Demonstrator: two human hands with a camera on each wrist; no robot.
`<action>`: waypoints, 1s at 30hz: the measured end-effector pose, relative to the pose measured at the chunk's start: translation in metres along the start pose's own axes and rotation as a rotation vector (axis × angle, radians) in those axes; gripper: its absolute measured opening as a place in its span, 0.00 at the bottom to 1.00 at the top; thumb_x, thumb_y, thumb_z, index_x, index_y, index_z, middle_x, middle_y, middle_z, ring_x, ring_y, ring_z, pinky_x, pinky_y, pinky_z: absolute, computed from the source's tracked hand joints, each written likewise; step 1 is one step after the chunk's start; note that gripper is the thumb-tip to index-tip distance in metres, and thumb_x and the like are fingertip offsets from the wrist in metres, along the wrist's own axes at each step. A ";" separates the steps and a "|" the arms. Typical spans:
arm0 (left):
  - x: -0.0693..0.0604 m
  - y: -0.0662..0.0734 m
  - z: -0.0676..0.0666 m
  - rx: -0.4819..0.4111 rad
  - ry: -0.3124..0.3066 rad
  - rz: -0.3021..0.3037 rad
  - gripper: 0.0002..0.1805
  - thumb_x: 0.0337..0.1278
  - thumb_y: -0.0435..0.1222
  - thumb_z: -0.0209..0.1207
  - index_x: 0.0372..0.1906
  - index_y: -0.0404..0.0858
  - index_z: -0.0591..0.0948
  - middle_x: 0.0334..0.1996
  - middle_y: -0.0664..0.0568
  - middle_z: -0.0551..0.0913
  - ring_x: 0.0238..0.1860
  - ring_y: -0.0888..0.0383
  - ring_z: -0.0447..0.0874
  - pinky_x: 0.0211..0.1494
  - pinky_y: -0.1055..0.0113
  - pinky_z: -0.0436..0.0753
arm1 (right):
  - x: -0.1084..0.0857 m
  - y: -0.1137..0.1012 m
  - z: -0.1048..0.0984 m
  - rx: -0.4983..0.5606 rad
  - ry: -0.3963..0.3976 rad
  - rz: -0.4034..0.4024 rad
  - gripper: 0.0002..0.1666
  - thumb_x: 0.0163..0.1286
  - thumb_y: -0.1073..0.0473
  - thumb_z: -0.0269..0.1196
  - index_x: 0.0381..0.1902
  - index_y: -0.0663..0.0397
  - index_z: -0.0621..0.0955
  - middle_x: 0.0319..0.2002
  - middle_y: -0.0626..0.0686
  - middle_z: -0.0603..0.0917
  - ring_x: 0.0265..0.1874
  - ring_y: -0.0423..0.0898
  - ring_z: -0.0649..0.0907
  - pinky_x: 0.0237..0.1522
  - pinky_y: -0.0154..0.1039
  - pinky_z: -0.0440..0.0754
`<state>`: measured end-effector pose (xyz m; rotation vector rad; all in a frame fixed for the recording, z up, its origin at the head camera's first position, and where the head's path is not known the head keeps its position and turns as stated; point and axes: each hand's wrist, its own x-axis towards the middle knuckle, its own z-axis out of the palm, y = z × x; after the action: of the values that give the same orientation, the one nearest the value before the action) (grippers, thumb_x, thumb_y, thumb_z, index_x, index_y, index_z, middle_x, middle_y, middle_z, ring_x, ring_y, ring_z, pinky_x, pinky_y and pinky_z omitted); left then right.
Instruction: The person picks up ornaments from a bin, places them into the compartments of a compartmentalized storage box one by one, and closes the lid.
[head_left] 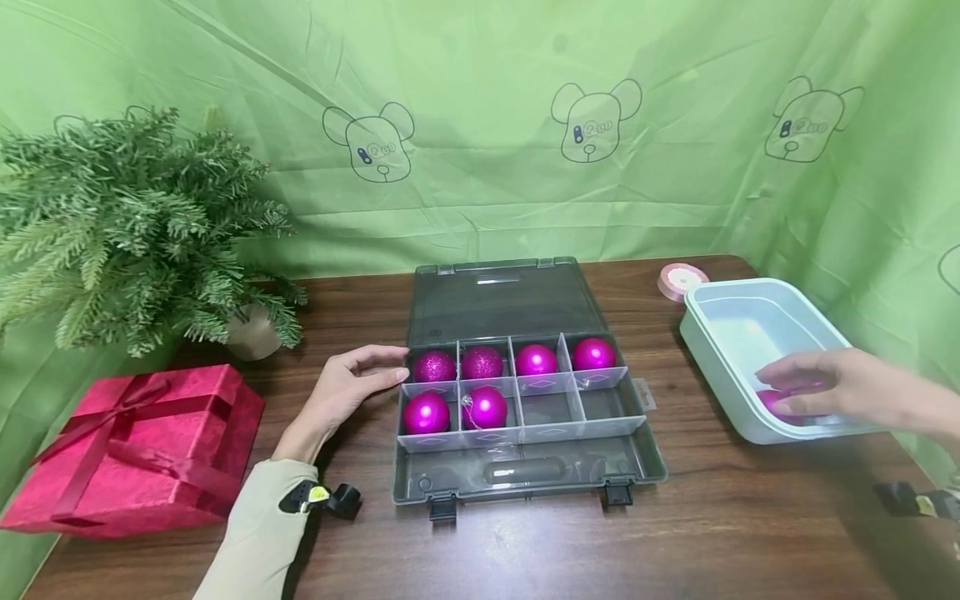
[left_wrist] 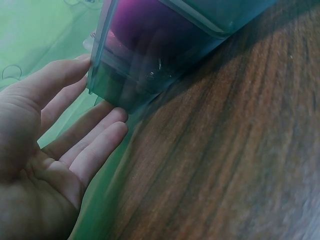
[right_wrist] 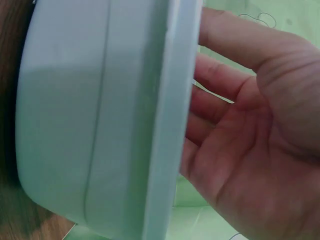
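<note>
A dark clear divided box [head_left: 525, 492] lies with its lid [head_left: 502, 300] folded back. Magenta Christmas balls fill its back row, the two left ones glittery [head_left: 482, 363], the two right ones smooth [head_left: 536, 360]. Two more smooth balls [head_left: 426, 413] occupy the left front compartments, one with a silvery loop. My left hand [head_left: 347, 392] touches the box's left side with extended fingers. Over at the right, my right hand [head_left: 847, 383] reaches into a pale blue tub [head_left: 712, 367], its fingers around a magenta ball [head_left: 772, 402]. Its fingertips are hidden by the tub wall in the right wrist view, so its hold is unclear.
A pink ribbon roll [head_left: 681, 281] lies behind the tub. To the left are a red gift box [head_left: 142, 450] with a bow and a small artificial fir tree [head_left: 142, 225] in a pot. Green cloth [head_left: 480, 167] hangs behind the wooden table [head_left: 540, 550].
</note>
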<state>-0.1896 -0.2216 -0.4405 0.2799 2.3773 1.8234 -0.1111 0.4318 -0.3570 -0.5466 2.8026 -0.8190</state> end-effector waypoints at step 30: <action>-0.001 0.001 0.001 0.000 0.002 -0.001 0.23 0.62 0.41 0.76 0.60 0.40 0.88 0.58 0.47 0.88 0.52 0.57 0.90 0.54 0.69 0.84 | 0.004 -0.016 -0.024 -0.123 0.128 0.246 0.30 0.66 0.51 0.79 0.61 0.58 0.85 0.50 0.63 0.90 0.40 0.20 0.76 0.37 0.34 0.74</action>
<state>-0.1886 -0.2208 -0.4400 0.2778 2.3778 1.8244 -0.1168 0.4296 -0.3286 -0.1644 2.9714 -0.6561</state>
